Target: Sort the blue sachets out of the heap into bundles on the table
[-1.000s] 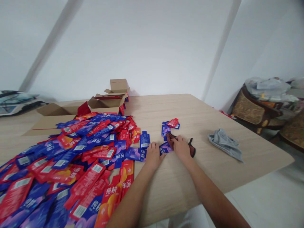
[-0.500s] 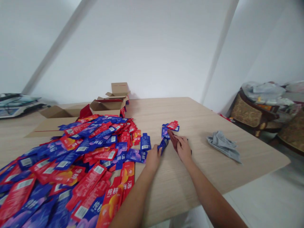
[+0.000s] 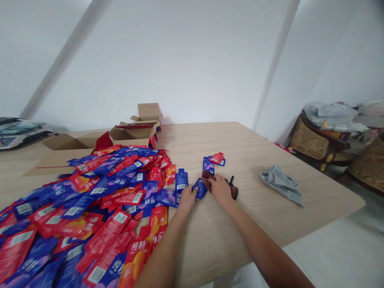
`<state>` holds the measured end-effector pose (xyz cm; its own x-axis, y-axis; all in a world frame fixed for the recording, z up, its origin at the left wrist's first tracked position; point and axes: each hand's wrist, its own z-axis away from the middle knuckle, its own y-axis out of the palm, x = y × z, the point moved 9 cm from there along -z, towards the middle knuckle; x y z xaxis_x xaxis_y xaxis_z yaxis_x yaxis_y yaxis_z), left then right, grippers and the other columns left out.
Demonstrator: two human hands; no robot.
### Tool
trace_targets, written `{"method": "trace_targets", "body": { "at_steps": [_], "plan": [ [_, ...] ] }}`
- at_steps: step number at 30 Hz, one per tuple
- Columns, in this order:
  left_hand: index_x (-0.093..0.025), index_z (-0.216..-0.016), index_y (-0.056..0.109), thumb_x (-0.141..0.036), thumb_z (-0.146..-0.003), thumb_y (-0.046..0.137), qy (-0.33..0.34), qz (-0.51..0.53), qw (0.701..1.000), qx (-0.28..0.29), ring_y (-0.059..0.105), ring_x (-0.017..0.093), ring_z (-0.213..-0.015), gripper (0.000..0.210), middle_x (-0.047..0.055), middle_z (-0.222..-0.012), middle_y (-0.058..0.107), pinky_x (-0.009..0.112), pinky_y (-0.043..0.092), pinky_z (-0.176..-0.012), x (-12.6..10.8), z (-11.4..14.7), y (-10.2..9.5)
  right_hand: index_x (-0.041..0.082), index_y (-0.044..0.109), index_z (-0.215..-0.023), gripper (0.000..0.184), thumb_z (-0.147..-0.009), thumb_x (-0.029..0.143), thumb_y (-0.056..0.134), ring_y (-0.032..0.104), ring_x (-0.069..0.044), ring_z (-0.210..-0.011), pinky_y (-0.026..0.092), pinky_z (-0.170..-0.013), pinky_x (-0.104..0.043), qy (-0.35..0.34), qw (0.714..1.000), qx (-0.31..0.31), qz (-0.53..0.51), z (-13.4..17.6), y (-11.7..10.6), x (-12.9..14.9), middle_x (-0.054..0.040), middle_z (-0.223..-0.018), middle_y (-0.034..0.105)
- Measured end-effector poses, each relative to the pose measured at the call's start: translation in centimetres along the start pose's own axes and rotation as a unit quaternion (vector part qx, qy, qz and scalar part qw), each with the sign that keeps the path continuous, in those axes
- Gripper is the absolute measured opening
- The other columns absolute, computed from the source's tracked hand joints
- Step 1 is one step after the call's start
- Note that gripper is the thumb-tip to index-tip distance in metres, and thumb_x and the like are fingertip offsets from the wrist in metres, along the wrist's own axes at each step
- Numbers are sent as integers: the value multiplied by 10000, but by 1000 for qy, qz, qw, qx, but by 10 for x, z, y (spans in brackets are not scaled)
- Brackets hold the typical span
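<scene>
My left hand (image 3: 187, 199) is closed on the edge of a blue printed sachet (image 3: 200, 189) lying low over the table. My right hand (image 3: 221, 189) grips a dark brown cloth (image 3: 207, 176), which touches the upper right of that sachet. A black-edged brown part with a thin dark loop (image 3: 233, 187) shows beyond the right hand; whether it belongs to the cloth is unclear. Just behind the hands lie another blue sachet (image 3: 208, 165) and a small red one (image 3: 216, 158). Left of my left hand, a blue sachet (image 3: 181, 180) borders the big pile.
A large heap of red and blue sachets (image 3: 99, 192) covers the table's left side. Open cardboard boxes (image 3: 132, 134) stand behind it. A crumpled grey cloth (image 3: 280, 183) lies on the wooden table (image 3: 255, 160) at right. Patterned chairs (image 3: 309, 140) with plastic bags stand beyond.
The blue sachet has gone from tilted up to lying flatter. My right hand has moved left and down with the brown cloth, now against the sachet, uncovering the dark loop.
</scene>
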<state>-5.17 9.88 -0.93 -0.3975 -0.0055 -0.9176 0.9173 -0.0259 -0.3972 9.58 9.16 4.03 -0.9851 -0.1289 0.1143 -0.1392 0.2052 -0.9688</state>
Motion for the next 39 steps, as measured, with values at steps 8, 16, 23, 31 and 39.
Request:
{"method": "trace_targets", "body": {
  "at_steps": [8,16,23,31,39],
  "plan": [
    [-155,-830,537,-638,-754,471,-31,365,912,-187,458,80,-364,494,-33,-516,529,178,330,-347,-10,9,-78,281,598,-1167,364,-893,209,368,520,-173,-947,399,-872,-282,3,981,-126,-147,9,-10,-24,-69,-1062,520],
    [-96,-1177,499,-348,-823,505,-5,8,998,-58,636,209,-921,435,183,-1106,621,320,500,-779,-30,-45,6,217,583,-1185,408,-884,241,309,508,-172,-990,396,-921,-302,81,917,-241,-309,10,-16,-69,-78,-1076,497],
    [-112,-1333,427,-278,-892,345,202,-360,907,77,283,257,-1348,478,139,-1432,373,472,198,-1098,-60,-31,88,229,577,-1191,412,-880,216,307,498,-168,-1022,403,-925,-302,89,916,-254,-298,9,-17,-78,-80,-1107,499],
    [-200,-1208,564,-148,-852,374,283,-391,860,167,468,199,-1222,407,89,-1254,581,458,135,-1120,-54,40,77,267,620,-1147,374,-873,179,381,472,-187,-1038,377,-937,-319,-61,964,-165,-201,11,-19,-28,-68,-1121,528],
    [-210,-1281,488,-205,-878,379,277,-356,877,166,379,178,-1296,417,57,-1383,463,424,220,-1106,-48,54,65,294,620,-1137,330,-892,230,409,445,-224,-1015,345,-870,-340,15,998,-52,-17,-15,-2,-38,-69,-1180,540]
  ]
}}
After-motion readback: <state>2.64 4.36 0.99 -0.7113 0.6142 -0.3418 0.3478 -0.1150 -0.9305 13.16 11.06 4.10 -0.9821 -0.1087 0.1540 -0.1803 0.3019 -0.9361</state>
